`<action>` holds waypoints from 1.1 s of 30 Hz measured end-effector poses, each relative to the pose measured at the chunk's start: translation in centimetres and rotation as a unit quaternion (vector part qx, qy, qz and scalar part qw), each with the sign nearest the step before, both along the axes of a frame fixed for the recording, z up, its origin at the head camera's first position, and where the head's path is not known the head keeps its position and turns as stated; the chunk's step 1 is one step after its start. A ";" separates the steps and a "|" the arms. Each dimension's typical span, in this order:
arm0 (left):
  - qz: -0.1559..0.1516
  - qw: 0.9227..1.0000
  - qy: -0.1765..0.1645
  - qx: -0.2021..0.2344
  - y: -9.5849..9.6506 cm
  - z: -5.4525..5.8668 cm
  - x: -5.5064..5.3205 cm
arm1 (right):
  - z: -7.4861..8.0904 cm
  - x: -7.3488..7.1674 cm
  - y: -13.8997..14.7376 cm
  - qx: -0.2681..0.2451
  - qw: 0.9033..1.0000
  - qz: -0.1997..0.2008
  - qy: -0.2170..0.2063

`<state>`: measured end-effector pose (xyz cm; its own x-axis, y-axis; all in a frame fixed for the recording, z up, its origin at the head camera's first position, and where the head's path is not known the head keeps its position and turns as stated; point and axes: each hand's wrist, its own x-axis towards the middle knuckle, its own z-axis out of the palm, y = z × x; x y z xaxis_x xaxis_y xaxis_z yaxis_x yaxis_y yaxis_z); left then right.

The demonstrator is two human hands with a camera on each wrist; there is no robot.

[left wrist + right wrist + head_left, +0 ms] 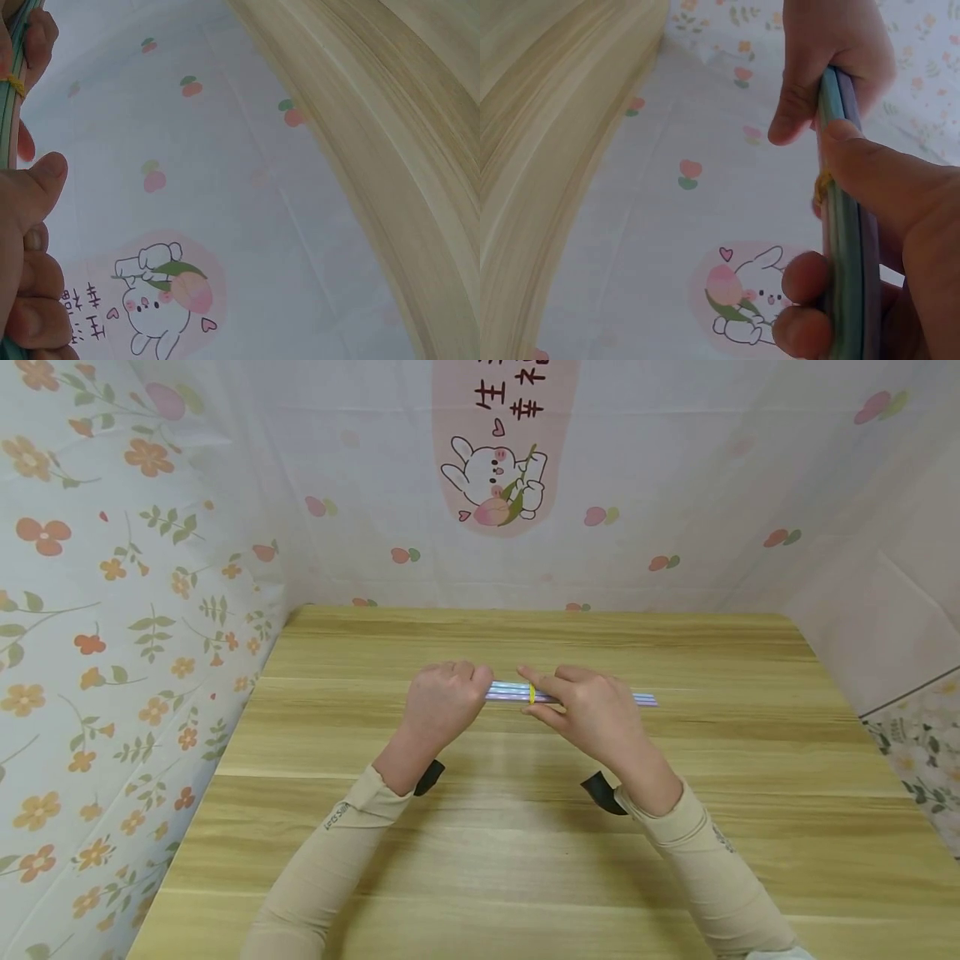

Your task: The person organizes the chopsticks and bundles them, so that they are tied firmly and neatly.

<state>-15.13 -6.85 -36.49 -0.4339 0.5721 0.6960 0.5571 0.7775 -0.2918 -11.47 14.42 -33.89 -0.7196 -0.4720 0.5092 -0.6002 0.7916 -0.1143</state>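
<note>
A bundle of slim pastel sticks (507,692), blue, green, pink and purple, is held level above the table. Around it, near the middle, runs a yellow rubber band (532,693). My left hand (447,700) grips the left end in a fist, which hides that end. Just right of the band, my right hand (600,714) holds the bundle, with the far right end sticking out past the hand. In the right wrist view, the right thumb (877,169) lies along the sticks (846,262) by the band, and fingers curl round from the other side.
The wood-grain table (495,877) spreads below both hands. Behind it hangs a pale curtain (360,460) with a rabbit print, and a flowered sheet (112,635) stands along the left side. Dark straps (602,793) stick out near both wrists.
</note>
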 end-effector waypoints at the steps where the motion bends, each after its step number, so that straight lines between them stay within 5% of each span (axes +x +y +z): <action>1: 0.001 1.000 0.000 -0.001 0.0 0.0 -0.1 | 0.0 0.0 0.1 -0.001 1.000 0.001 -0.009; 6: -0.001 1.000 0.006 0.011 -0.3 -0.2 -0.3 | 0.2 0.1 1.3 -0.019 0.999 -0.002 -0.042; 33: -0.008 1.000 -0.008 0.014 -1.2 0.0 -0.5 | 0.0 0.5 4.8 -0.131 0.988 0.000 -0.080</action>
<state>-15.60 -8.07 -36.47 -0.4367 0.5586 0.7052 0.5734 0.7768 -0.2602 -10.93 19.21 -33.92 -0.8011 -0.3391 0.4932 -0.5577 0.7221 -0.4093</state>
